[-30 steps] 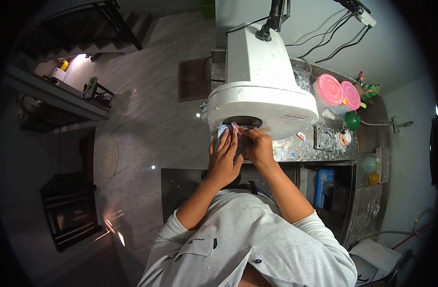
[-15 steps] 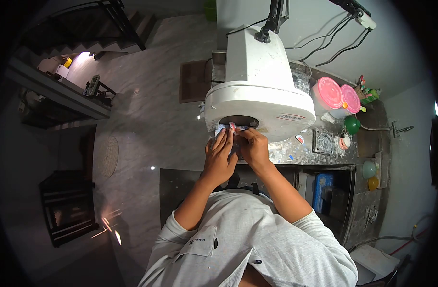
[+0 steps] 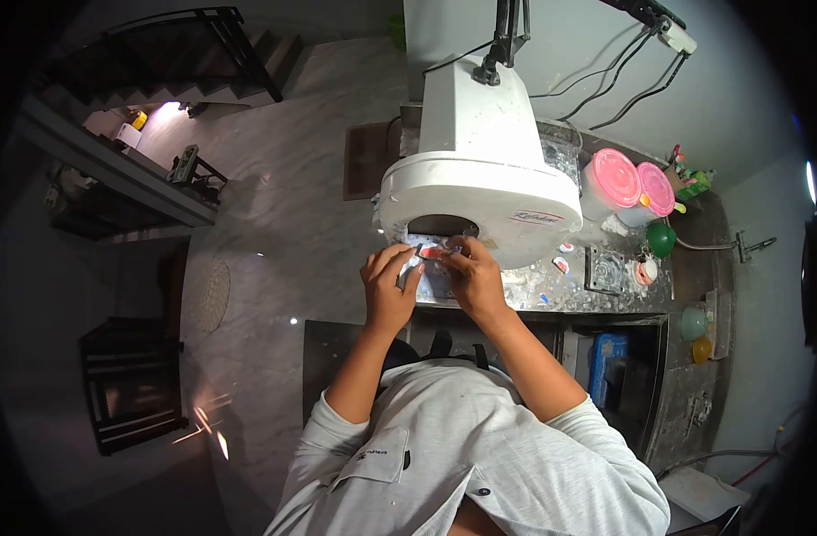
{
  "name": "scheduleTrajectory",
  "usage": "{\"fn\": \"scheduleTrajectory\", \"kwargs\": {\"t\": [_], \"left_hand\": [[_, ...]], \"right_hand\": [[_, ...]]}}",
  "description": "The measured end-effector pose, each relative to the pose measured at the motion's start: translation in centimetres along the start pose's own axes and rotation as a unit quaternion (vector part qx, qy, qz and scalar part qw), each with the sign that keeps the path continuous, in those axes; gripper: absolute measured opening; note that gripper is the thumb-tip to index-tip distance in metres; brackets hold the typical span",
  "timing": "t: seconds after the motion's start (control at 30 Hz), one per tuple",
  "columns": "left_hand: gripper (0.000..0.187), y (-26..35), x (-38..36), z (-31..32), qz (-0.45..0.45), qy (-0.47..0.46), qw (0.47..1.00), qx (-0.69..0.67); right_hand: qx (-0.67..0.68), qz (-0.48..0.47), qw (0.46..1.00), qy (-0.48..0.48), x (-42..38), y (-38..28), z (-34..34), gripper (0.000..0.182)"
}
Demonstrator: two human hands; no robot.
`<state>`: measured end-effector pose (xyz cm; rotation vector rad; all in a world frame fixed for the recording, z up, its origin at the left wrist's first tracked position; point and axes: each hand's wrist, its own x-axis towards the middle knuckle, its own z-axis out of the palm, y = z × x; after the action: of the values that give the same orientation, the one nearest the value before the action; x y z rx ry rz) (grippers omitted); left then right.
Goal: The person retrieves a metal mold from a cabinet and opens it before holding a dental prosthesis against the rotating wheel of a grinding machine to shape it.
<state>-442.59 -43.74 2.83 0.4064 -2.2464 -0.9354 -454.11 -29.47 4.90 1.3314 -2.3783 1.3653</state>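
In front of the round dark opening of a white machine (image 3: 489,192), both hands meet around a small red-and-white piece (image 3: 433,253). My right hand (image 3: 475,279) pinches the piece at its right side. My left hand (image 3: 391,284) is at the piece's left end, thumb and forefinger close together around something small and dark that I cannot make out. Beneath the hands lies a whitish-blue dusty surface (image 3: 437,284).
Two pink-lidded tubs (image 3: 616,179) stand right of the machine. A metal frame (image 3: 604,271), a red-and-white piece (image 3: 561,265) and a round pinkish piece (image 3: 646,272) lie on the dusty counter. Green (image 3: 661,240) and yellow (image 3: 700,349) bowls, a faucet (image 3: 750,246) are farther right.
My left hand has drawn back left and down, and its fingers have bent. The red-and-white piece shows more fully between the hands. The view has shifted slightly.
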Motion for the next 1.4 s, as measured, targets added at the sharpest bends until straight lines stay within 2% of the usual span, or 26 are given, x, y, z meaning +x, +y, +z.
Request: {"fn": "scheduleTrajectory", "kwargs": {"t": [0.17,0.27,0.4,0.47,0.7,0.8,0.87,0.9,1.03,1.33,1.4], "left_hand": [[0.026,1.0,1.3,0.5,0.007,0.025,0.995,0.095],[0.020,1.4,2.2,0.7,-0.014,0.000,0.990,0.140],[0.016,1.0,2.4,1.9,-0.009,0.023,0.988,0.151],[0.013,0.6,2.4,2.3,0.021,0.061,0.987,0.147],[0.012,1.1,2.7,2.5,-0.003,0.072,0.986,0.152],[0.015,1.7,3.0,2.2,-0.039,0.067,0.981,0.176],[0.030,1.8,3.3,2.0,-0.088,0.069,0.974,0.197],[0.037,1.6,3.4,2.2,-0.074,0.090,0.973,0.199],[0.036,1.2,3.3,2.5,-0.080,0.090,0.973,0.195],[0.054,1.1,3.5,2.5,-0.124,0.108,0.959,0.231],[0.057,0.6,3.5,2.5,-0.138,0.088,0.961,0.224]], "right_hand": [[-0.061,-0.023,0.998,-0.013,0.2,0.6,0.1,0.034],[-0.068,-0.047,0.997,0.003,0.2,1.6,0.7,0.032],[-0.070,-0.069,0.995,0.010,0.5,0.8,0.2,0.026],[-0.079,-0.073,0.994,0.010,0.6,1.0,0.4,0.026],[-0.094,-0.079,0.992,0.011,0.3,1.5,1.1,0.027],[-0.095,-0.079,0.992,0.012,0.4,1.4,1.2,0.026],[-0.098,-0.084,0.992,0.012,0.3,1.5,1.2,0.026],[-0.100,-0.088,0.991,0.011,0.4,1.5,1.2,0.026],[-0.101,-0.081,0.992,0.010,0.3,1.2,1.2,0.026],[-0.098,-0.077,0.992,0.030,0.4,1.2,1.5,0.019],[-0.097,-0.073,0.992,0.035,0.5,1.1,1.5,0.018]]}}
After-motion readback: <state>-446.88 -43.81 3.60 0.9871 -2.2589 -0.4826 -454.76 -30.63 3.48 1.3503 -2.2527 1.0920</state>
